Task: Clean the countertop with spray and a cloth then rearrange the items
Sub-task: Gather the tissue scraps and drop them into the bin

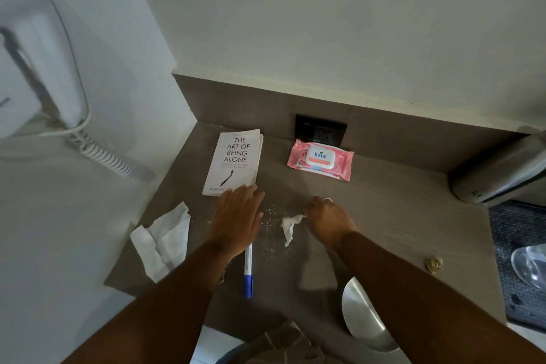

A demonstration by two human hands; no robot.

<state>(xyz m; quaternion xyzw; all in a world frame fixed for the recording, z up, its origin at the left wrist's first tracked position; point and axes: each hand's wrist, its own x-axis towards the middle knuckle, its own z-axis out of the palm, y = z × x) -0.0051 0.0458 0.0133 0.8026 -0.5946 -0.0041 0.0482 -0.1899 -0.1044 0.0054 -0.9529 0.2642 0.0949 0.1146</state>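
On the grey stone-look table, the right hand has its grip clamped on a crumpled white tissue cloth. White crumbs lie just left of that grip, between it and the flat, open left hand, so the right hand is nearer.

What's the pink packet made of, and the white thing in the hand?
The pink packet looks like soft plastic film: it is glossy, with crimped ends and a stiffer white flip lid. The white wad pinched in the right hand looks like thin tissue or a wipe: matte, crumpled and limp. Paper or cloth, I cannot tell.
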